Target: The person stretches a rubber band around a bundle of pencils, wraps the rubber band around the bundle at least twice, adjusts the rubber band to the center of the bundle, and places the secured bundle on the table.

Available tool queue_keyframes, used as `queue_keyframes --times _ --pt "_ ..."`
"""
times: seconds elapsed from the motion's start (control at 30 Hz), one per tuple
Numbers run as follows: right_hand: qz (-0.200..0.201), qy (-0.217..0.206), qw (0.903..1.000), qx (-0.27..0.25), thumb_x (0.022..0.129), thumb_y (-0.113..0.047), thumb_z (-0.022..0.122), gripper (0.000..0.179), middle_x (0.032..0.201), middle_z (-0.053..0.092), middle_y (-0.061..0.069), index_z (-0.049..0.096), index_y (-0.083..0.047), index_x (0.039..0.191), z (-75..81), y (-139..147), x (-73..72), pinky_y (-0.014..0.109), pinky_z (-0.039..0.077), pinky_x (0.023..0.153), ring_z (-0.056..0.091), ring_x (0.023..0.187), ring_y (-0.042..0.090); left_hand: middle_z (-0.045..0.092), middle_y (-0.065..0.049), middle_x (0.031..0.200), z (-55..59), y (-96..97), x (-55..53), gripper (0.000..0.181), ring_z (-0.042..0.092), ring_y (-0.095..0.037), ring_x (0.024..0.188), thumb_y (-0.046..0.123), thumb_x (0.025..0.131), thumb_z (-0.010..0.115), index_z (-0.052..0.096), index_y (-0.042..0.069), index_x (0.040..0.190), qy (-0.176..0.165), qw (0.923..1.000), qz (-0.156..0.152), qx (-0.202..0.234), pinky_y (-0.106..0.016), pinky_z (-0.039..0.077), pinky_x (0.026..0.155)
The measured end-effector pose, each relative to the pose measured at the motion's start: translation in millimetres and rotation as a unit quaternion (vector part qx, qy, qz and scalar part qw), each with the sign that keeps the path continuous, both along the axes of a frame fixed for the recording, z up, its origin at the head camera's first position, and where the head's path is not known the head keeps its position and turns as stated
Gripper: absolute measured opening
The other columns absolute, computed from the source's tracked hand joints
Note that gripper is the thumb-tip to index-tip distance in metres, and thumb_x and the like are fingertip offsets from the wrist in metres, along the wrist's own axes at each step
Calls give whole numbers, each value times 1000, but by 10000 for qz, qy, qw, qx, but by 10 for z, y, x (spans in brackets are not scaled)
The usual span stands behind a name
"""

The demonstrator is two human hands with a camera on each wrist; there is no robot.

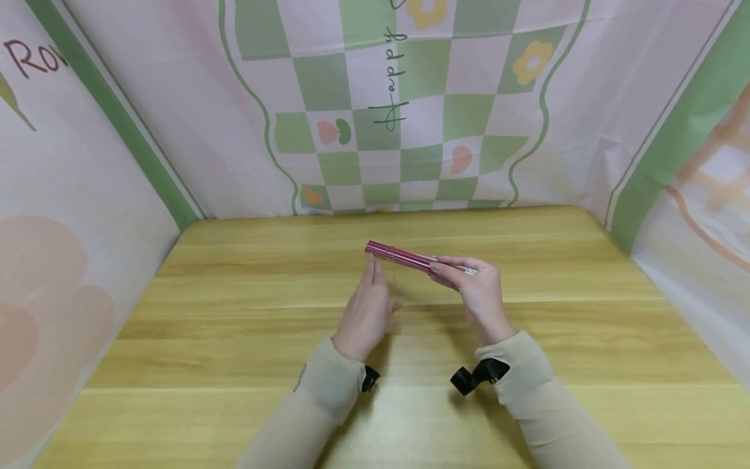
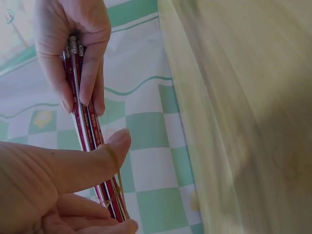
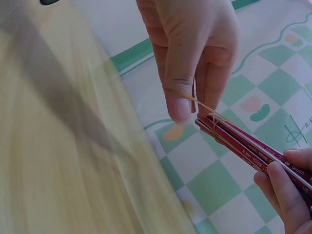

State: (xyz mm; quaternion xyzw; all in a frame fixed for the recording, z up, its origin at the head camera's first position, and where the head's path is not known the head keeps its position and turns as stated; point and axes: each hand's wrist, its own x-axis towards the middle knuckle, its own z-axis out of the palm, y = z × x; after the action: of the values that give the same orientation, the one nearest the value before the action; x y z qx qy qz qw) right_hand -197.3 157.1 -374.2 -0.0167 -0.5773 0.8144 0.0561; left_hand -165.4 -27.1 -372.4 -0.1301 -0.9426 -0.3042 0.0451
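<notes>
Pinching the bundle of maroon, pale-striped pencils (image 1: 401, 255) near its metal-capped ends, the right hand (image 1: 483, 296) is holding it above the wood-grain tabletop (image 1: 234, 312). The left hand (image 1: 366, 319) is extending its fingers beside the opposite end; its thumb is stretching a thin tan rubber band (image 3: 199, 103) looped around the pencils.
</notes>
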Motion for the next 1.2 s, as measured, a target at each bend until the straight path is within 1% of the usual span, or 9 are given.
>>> queue_keyframes --times 0.1,0.17,0.23,0.43,0.6,0.77,1.03,1.1,1.2 --pt "72 -48 10000 -18 83 12 71 24 83 76 4 78 -11 80 22 29 -6 28 59 76 75 74 16 17 -25 161 -15 -20 -1 79 30 -35 147 8 89 72 25 -12 149 702 9968 -20 -376 -36 44 109" --pt "164 -83 9998 13 83 12 72 22 84 76 4 78 -9 81 36 47 -9 28 59 76 75 74 16 23 -25 160 -23 -41 -14 77 29 -36 147 7 87 74 31 -13 147 1129 9913 7 -677 -35 43 109" --pt "299 -125 9995 54 83 10 73 21 84 76 4 79 -9 81 52 69 -11 28 60 76 75 74 17 28 -24 159 -28 -67 -34 72 31 -35 147 6 86 75 37 -13 144 1417 9861 36 -870 -34 46 105" --pt "715 -222 9971 148 86 9 69 22 84 76 5 78 -10 81 110 190 -19 27 60 76 75 74 16 50 -18 146 -18 -151 -121 56 47 -30 138 3 83 76 55 -5 134 2078 9750 -30 -791 -35 44 108" --pt "1028 -430 9936 183 86 9 70 20 85 76 7 78 -9 82 152 290 -36 26 59 76 75 76 16 62 -17 133 -11 -194 -174 48 58 -29 127 3 80 79 64 -2 125 2255 9734 -177 -375 -32 48 103" --pt "1275 -620 9899 70 86 10 69 19 87 75 10 78 -6 83 185 345 -43 27 60 77 75 76 19 65 -18 129 -34 -211 -213 44 61 -30 123 2 79 79 67 -2 121 2355 9717 -206 6 -32 50 101" --pt "1740 -635 9827 7 87 17 62 26 88 75 12 77 -5 83 245 445 -22 27 60 77 76 78 23 69 -14 123 -88 -206 -261 38 65 -27 118 6 80 79 71 1 116 2758 9589 -341 576 -29 50 100" --pt "1852 -618 9807 50 87 17 61 27 88 75 13 78 -5 84 251 477 -18 27 59 77 76 78 22 71 -13 120 -102 -208 -272 35 67 -25 116 7 80 79 72 1 114 2703 9581 -416 857 -28 50 100" --pt "1979 -577 9785 102 88 16 60 27 89 75 13 78 -4 85 252 517 -18 26 60 76 76 79 22 73 -12 116 -133 -212 -293 31 69 -23 111 8 80 80 74 2 110 2412 9584 -534 1427 -26 52 97"
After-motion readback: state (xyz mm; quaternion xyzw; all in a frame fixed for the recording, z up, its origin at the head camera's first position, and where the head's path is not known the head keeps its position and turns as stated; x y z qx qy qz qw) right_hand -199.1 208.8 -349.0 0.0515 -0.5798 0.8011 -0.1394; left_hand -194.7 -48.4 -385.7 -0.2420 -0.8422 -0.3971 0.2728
